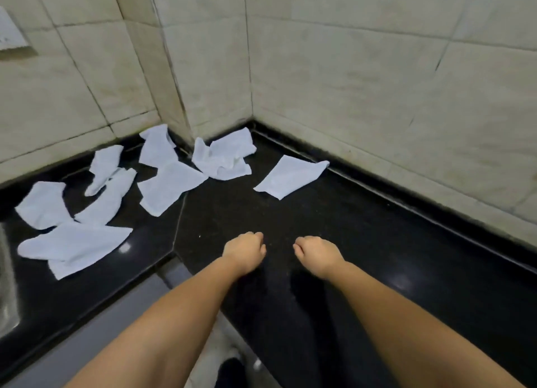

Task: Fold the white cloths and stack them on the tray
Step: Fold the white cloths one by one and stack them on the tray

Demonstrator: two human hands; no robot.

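Several white cloths lie loose and crumpled on a black stone counter (334,242). One flat cloth (290,177) lies alone toward the right wall. A crumpled one (223,158) sits in the corner, another (170,187) to its left, and more spread toward the left, the nearest (75,246) by the counter's front edge. My left hand (245,251) and my right hand (318,255) rest side by side on bare counter in front of the cloths, fingers curled in, holding nothing. No tray is in view.
Tiled walls (348,82) close off the counter at the back and right, meeting in a corner. A metal sink rim (5,286) shows at the far left edge. The counter's front edge runs diagonally below my left forearm.
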